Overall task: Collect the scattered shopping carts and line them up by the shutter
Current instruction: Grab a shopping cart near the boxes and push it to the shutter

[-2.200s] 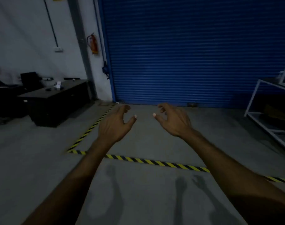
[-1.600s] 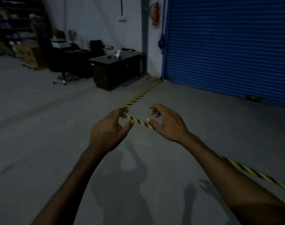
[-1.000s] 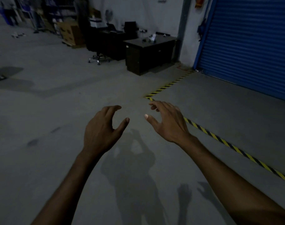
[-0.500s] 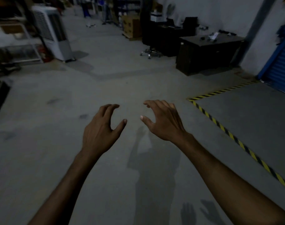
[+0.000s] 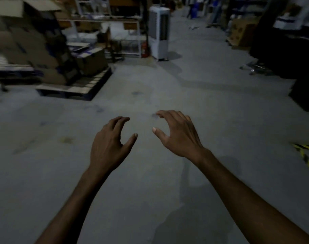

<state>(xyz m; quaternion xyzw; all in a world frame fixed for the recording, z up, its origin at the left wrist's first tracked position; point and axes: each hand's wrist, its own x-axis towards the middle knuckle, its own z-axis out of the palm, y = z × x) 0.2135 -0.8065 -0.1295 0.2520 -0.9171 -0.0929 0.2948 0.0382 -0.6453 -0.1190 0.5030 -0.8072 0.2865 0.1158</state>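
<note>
While no shopping cart shows anywhere in view, looks like the searching step — left hand (image 5: 109, 147) and right hand (image 5: 178, 134) held out, fingers curled apart, gripping nothing. Next: scan past the air cooler (image 5: 158, 32) and pallet (image 5: 74, 85) — find a cart.

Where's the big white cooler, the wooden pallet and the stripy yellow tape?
White cooler (image 5: 158, 30), head view, on its front grille.
Wooden pallet (image 5: 83, 87), head view, on its bare top boards.
Stripy tape (image 5: 306, 158), head view, on the floor strip.
</note>
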